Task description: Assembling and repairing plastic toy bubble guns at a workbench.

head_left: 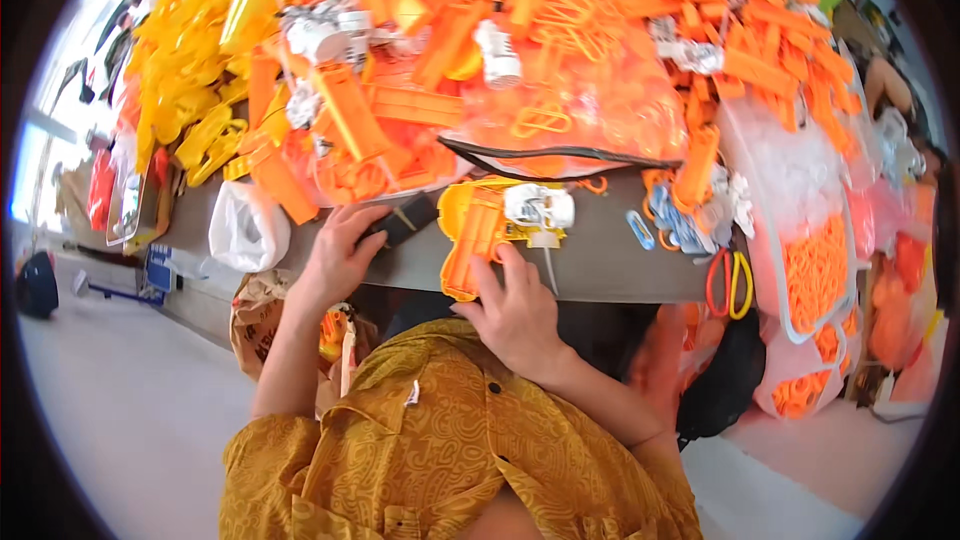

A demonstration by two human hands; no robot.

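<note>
Near the table's front edge, my left hand [340, 250] is closed on the left end of a small black block-like thing [410, 218], whose kind I cannot make out. Just right of it lies an orange and yellow plastic shell [474, 252], with its hollow side up. My right hand [518, 308] grips the shell's lower right edge between thumb and fingers. A white mechanism [540, 206] with a pale cord or tube rests against the shell's right side, on a yellow part.
Behind the hands rise heaps of yellow parts [190, 70] and orange parts [750, 30]. A clear zip bag [600, 120] lies between them. At left stands a white bag-lined container [248, 228]; at right, red and yellow scissors [730, 282] and bags of orange rings [815, 275].
</note>
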